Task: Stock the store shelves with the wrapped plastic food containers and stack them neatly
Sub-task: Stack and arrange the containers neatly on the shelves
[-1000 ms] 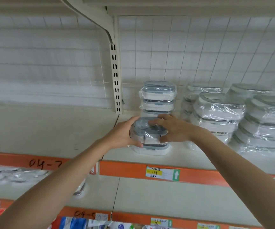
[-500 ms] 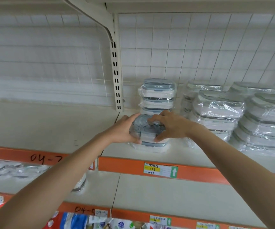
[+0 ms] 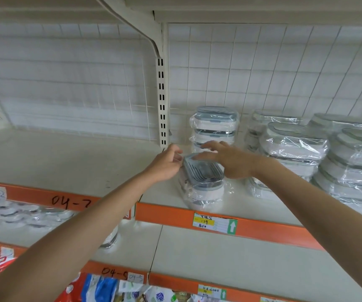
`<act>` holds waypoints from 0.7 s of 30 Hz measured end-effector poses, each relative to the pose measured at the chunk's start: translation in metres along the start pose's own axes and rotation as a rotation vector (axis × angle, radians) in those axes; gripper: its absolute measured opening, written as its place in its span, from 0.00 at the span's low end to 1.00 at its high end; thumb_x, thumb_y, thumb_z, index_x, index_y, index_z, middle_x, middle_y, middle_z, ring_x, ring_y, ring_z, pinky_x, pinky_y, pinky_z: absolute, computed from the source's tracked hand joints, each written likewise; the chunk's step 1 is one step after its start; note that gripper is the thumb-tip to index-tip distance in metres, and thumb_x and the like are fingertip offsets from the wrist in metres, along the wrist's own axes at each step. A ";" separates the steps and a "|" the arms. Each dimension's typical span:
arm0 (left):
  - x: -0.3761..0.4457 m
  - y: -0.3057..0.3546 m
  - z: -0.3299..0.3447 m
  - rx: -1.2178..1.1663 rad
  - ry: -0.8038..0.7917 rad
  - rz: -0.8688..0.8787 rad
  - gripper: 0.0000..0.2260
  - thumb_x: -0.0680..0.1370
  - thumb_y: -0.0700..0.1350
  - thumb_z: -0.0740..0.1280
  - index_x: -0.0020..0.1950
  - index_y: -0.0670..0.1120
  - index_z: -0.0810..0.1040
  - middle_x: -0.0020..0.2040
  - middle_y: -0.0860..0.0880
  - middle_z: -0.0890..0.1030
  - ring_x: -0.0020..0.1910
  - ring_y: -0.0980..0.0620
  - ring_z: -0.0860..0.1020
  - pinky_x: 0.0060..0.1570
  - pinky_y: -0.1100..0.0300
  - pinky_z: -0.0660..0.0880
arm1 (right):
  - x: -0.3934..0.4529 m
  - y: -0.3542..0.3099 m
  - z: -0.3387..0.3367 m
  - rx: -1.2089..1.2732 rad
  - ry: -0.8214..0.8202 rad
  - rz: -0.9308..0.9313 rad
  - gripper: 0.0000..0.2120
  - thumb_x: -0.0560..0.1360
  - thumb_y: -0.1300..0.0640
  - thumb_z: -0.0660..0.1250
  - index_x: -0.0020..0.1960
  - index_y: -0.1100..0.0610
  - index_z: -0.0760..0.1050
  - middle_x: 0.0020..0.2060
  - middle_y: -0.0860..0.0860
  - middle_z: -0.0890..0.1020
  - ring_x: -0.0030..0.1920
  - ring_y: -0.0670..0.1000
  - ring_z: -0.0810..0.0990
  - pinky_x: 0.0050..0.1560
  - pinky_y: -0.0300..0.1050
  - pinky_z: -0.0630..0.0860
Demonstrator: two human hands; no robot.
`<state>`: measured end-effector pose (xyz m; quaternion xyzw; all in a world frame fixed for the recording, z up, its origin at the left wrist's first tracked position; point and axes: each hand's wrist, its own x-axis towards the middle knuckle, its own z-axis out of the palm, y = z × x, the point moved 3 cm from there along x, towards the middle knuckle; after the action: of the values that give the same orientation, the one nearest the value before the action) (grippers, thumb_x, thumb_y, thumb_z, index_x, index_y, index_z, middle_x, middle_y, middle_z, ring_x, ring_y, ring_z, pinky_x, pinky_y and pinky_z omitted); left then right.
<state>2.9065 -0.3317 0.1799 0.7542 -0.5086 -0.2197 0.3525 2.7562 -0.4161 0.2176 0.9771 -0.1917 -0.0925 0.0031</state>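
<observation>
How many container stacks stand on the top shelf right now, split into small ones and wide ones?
Small stacks: 2
Wide stacks: 4
Total: 6

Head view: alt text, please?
Two bare hands, left hand and right hand, at a wrapped container atop a short front stack on a store shelf. Taller wrapped stacks stand behind and right.
</observation>
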 end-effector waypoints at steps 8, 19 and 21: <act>0.007 -0.014 0.011 -0.021 -0.296 -0.051 0.35 0.72 0.27 0.66 0.75 0.44 0.58 0.65 0.44 0.73 0.64 0.46 0.72 0.60 0.53 0.70 | -0.006 0.010 -0.002 -0.010 -0.152 0.011 0.40 0.73 0.53 0.70 0.76 0.40 0.49 0.69 0.50 0.63 0.68 0.53 0.65 0.65 0.46 0.64; 0.001 -0.030 0.008 -0.002 -0.306 -0.028 0.39 0.69 0.34 0.75 0.75 0.46 0.60 0.66 0.45 0.71 0.63 0.55 0.68 0.61 0.65 0.65 | -0.008 0.024 0.019 0.094 -0.063 0.225 0.38 0.71 0.30 0.58 0.68 0.59 0.62 0.58 0.53 0.70 0.55 0.53 0.71 0.54 0.48 0.70; 0.002 -0.032 0.007 -0.015 -0.302 -0.019 0.38 0.68 0.36 0.76 0.74 0.46 0.61 0.65 0.46 0.71 0.63 0.54 0.68 0.62 0.65 0.64 | -0.005 0.024 0.022 0.211 -0.119 0.253 0.38 0.72 0.33 0.62 0.68 0.60 0.58 0.47 0.48 0.72 0.48 0.51 0.71 0.47 0.45 0.68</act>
<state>2.9216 -0.3280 0.1512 0.7148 -0.5468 -0.3377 0.2757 2.7388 -0.4364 0.1983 0.9329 -0.3215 -0.1283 -0.0993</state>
